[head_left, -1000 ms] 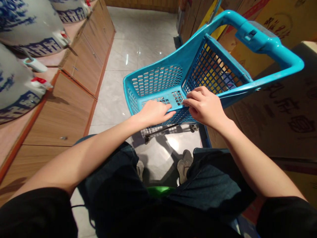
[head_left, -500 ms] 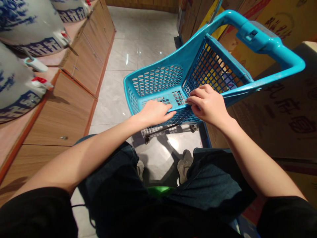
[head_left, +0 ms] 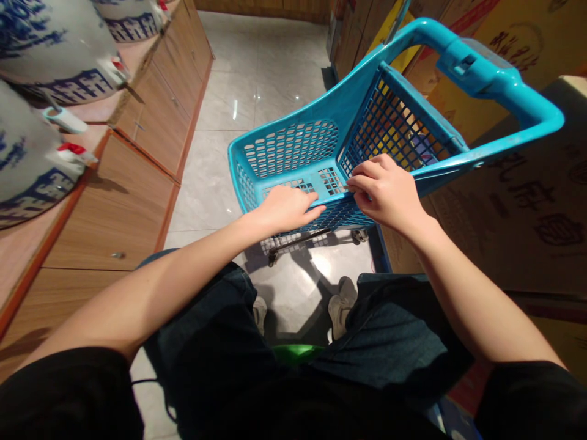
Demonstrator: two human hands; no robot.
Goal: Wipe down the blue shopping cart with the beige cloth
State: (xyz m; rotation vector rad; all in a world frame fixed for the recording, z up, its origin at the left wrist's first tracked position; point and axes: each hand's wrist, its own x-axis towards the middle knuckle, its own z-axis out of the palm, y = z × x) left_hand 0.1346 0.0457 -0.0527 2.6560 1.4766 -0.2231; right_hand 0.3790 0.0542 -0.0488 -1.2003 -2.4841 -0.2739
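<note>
A pale tiled floor (head_left: 261, 55) runs between a stack of cardboard boxes (head_left: 477, 238) on the right and wooden cabinets (head_left: 142, 195) on the left. Between them stands a blue shopping cart (head_left: 355, 104), just in front of the person's knees, its handle out to the right over the boxes. Blue-and-white jars (head_left: 50, 36) sit on the pinkish surface (head_left: 103, 105) of the cabinets. The left hand (head_left: 290, 206) lies across the cart's near rim, thumb apart on the outer side, other fingers partly hidden inside; how firmly they grip cannot be told. The right hand (head_left: 383, 190) is at the same rim, fingers loosely curled; whether they pinch anything is unclear. Smallest, a white cup (head_left: 68, 119) rests near the jars.
</note>
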